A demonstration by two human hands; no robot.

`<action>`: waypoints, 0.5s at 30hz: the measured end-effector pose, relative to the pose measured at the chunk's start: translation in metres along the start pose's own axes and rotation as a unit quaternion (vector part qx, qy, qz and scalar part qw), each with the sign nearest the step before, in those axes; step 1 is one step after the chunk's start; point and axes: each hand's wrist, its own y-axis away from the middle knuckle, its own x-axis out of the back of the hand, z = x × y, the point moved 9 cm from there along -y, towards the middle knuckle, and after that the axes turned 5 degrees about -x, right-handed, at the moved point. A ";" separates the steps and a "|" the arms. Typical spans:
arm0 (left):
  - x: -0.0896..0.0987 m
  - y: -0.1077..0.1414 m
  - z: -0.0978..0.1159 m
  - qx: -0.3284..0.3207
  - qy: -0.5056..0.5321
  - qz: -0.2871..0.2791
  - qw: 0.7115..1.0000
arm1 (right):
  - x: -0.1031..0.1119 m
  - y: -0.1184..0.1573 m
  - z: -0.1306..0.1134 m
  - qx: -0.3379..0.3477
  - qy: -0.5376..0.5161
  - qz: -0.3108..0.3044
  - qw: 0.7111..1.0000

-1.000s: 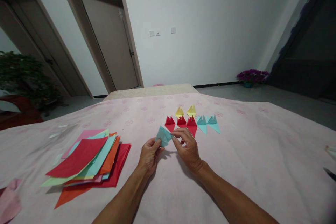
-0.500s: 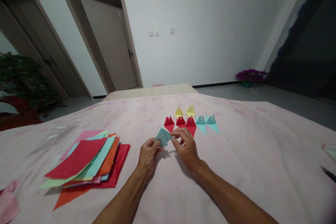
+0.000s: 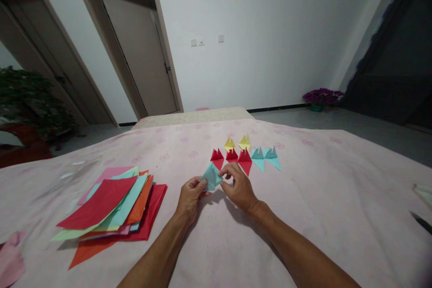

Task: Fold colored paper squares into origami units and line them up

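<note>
A light blue piece of folded paper (image 3: pixel 212 177) is held just above the cloth, its creases and a pointed top showing. My left hand (image 3: pixel 191 194) pinches its left side, with the thumb lying across the front. At its right corner, the thumb and index finger of my right hand (image 3: pixel 240 185) close on the paper's edge. Just beyond my hands stand folded paper figures with upright points: several red ones (image 3: pixel 245 156), two light blue ones (image 3: pixel 258 155) and two yellow ones (image 3: pixel 245 141).
To the left lies a loose stack of coloured paper sheets (image 3: pixel 101 202), red on top. A pink piece (image 3: pixel 11 258) sits at the lower left edge. On the far right, a dark pointed object (image 3: pixel 420 221) lies on the pink flowered tablecloth (image 3: pixel 320 198).
The light blue paper has turned slightly and spread wider between my hands, its right corner shifting a little to the right. The figures and the stack have stayed put.
</note>
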 end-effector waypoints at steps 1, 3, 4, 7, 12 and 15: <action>-0.001 0.000 0.000 0.001 0.002 -0.002 1.000 | -0.002 -0.001 -0.002 0.010 -0.013 -0.015 1.000; -0.002 0.000 0.001 0.007 0.012 -0.003 1.000 | -0.006 -0.001 -0.005 0.030 -0.038 -0.053 0.997; -0.002 0.000 0.001 0.011 0.018 -0.002 1.000 | -0.008 -0.002 -0.008 0.041 -0.049 -0.072 0.995; -0.004 0.000 0.000 0.039 0.042 -0.007 0.998 | -0.010 -0.003 -0.014 0.067 -0.064 -0.119 0.989; -0.009 0.001 -0.005 0.088 0.074 -0.035 0.993 | -0.007 -0.007 -0.020 0.110 -0.039 -0.158 0.980; -0.010 0.002 -0.012 0.113 0.083 -0.047 0.989 | -0.005 -0.009 -0.022 0.121 -0.026 -0.166 0.978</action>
